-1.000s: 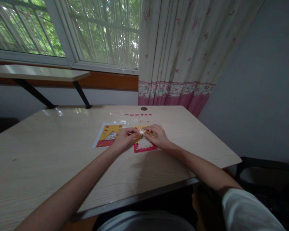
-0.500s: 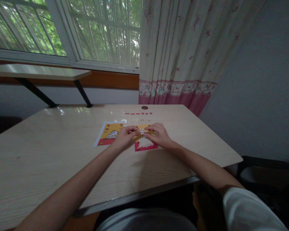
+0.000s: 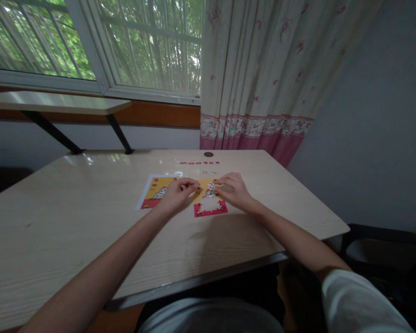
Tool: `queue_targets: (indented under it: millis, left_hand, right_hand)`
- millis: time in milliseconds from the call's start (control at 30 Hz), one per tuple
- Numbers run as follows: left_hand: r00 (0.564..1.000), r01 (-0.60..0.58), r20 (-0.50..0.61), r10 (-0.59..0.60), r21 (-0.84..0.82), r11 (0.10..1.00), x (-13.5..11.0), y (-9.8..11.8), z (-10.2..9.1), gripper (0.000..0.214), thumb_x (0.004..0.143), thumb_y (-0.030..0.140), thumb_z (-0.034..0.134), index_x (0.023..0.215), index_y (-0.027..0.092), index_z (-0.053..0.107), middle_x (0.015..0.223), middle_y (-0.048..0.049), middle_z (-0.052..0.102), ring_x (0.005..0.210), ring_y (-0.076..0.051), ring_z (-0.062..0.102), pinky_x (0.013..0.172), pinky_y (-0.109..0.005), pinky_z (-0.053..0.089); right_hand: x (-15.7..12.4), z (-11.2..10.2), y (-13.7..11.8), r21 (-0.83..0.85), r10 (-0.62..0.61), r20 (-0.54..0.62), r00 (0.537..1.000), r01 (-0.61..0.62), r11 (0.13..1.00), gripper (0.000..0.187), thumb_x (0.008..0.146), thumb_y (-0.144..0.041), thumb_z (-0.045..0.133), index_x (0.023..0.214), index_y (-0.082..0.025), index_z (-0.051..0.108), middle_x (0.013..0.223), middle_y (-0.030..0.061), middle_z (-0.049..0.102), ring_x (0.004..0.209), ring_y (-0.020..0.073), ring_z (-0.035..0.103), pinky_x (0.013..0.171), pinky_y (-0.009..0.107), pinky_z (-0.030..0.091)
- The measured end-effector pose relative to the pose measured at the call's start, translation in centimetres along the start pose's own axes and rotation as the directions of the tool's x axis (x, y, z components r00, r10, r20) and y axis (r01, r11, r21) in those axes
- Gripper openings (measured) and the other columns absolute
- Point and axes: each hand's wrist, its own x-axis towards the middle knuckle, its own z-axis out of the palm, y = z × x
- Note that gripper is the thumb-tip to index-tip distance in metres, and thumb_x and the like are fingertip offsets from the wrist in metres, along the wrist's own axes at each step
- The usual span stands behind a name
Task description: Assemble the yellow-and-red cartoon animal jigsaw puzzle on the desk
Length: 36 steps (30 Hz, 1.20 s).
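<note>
A jigsaw puzzle (image 3: 211,212) with a yellow top and a red lower border lies on the table, with a pale gap in its lower middle. White cartoon figures show in its upper part. My left hand (image 3: 178,194) is at the puzzle's left edge, thumb and forefinger pinched together; what they hold, if anything, is too small to make out. Over the puzzle's right side rests my right hand (image 3: 236,190), thumb and forefinger apart beside the white figure. A matching picture sheet (image 3: 151,194) lies to the left, partly covered by my left hand.
Behind the puzzle, a row of small red puzzle pieces (image 3: 196,163) and several yellow pieces (image 3: 210,173) lie on the table (image 3: 107,231). A round dark cable hole cover (image 3: 208,154) sits near the back edge. A raised shelf (image 3: 62,102) stands at the back left.
My hands have moved apart: the right shifted slightly right and the left slightly left. More of the white figure in the puzzle now shows between them.
</note>
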Motion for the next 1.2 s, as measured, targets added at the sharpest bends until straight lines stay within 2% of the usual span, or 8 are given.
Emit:
queue_targets:
  millis: [67,133,267,367,500,767,933,1200]
  left_hand:
    - [1.000,-0.021,-0.018,0.024,0.140,0.990,0.0,-0.3,-0.7,0.019,0.073,0.033,0.061,0.078,0.018,0.072,0.081,-0.0072,0.070,0.071,-0.018,0.058,0.067,-0.030,0.043]
    - [0.998,-0.063,0.019,0.060,0.298,0.952,0.0,-0.4,-1.3,0.018,0.075,0.031,0.059,0.079,0.019,0.072,0.082,-0.0072,0.070,0.074,-0.020,0.059,0.070,-0.031,0.043]
    - [0.968,-0.244,0.187,0.170,0.513,0.823,-0.3,-0.5,-1.9,0.021,0.079,0.025,0.052,0.082,0.018,0.072,0.083,-0.0076,0.069,0.081,-0.021,0.058,0.079,-0.033,0.042]
    - [0.946,-0.321,0.242,0.216,0.598,0.735,-0.5,-0.6,-1.9,0.024,0.081,0.025,0.050,0.085,0.016,0.072,0.086,-0.0090,0.069,0.086,-0.022,0.057,0.083,-0.036,0.042]
    - [0.932,-0.360,0.276,0.234,0.643,0.676,-0.5,-0.7,-2.0,0.026,0.083,0.025,0.047,0.086,0.016,0.071,0.087,-0.0094,0.068,0.088,-0.023,0.056,0.087,-0.039,0.041]
    - [0.916,-0.398,0.321,0.241,0.661,0.636,-0.3,-1.1,-2.0,0.030,0.085,0.027,0.045,0.092,0.014,0.071,0.088,-0.0107,0.067,0.088,-0.024,0.057,0.089,-0.042,0.039]
    - [0.905,-0.420,0.356,0.231,0.672,0.610,-0.3,-1.4,-2.0,0.030,0.085,0.030,0.047,0.099,0.015,0.069,0.092,-0.0104,0.066,0.089,-0.024,0.056,0.090,-0.043,0.039]
    - [0.904,-0.423,0.361,0.228,0.690,0.587,-0.3,-1.5,-1.9,0.030,0.086,0.031,0.048,0.099,0.015,0.069,0.093,-0.0102,0.065,0.090,-0.024,0.056,0.092,-0.044,0.038]
  right_hand:
    - [-0.1,-0.1,0.4,0.016,0.036,-0.012,0.999,-0.036,0.999,0.020,0.079,-0.036,0.067,0.093,-0.021,0.070,0.089,0.0050,0.068,0.085,0.0174,0.058,0.081,0.033,0.035]
    - [-0.2,0.1,0.7,0.027,0.084,0.025,0.996,-0.085,0.996,0.019,0.077,-0.035,0.070,0.090,-0.022,0.070,0.088,0.0046,0.068,0.085,0.0174,0.059,0.080,0.033,0.035]
    - [-0.5,1.1,1.0,0.047,0.174,0.238,0.955,-0.190,0.981,0.018,0.073,-0.035,0.073,0.085,-0.021,0.072,0.085,0.0031,0.070,0.083,0.0169,0.060,0.078,0.030,0.037]
    - [-0.7,1.8,1.3,0.033,0.194,0.354,0.915,-0.220,0.975,0.016,0.073,-0.033,0.073,0.084,-0.022,0.072,0.084,0.0021,0.070,0.083,0.0163,0.060,0.079,0.029,0.038]
    - [-0.8,1.9,1.4,-0.003,0.219,0.381,0.898,-0.235,0.972,0.017,0.073,-0.035,0.072,0.085,-0.023,0.073,0.087,0.0023,0.069,0.086,0.0170,0.060,0.081,0.029,0.037]
    - [-0.7,1.7,1.1,-0.039,0.213,0.394,0.894,-0.216,0.976,0.026,0.075,-0.040,0.070,0.095,-0.023,0.071,0.093,0.0040,0.068,0.091,0.0186,0.056,0.081,0.031,0.035]
    - [-0.6,2.0,0.8,-0.036,0.174,0.392,0.903,-0.174,0.984,0.019,0.081,-0.037,0.065,0.093,-0.023,0.072,0.093,0.0043,0.067,0.090,0.0174,0.054,0.081,0.030,0.033]
    - [-0.4,1.6,0.0,-0.117,0.115,0.409,0.905,-0.073,0.990,0.021,0.083,-0.038,0.062,0.093,-0.022,0.071,0.091,0.0051,0.067,0.091,0.0187,0.051,0.080,0.032,0.030]
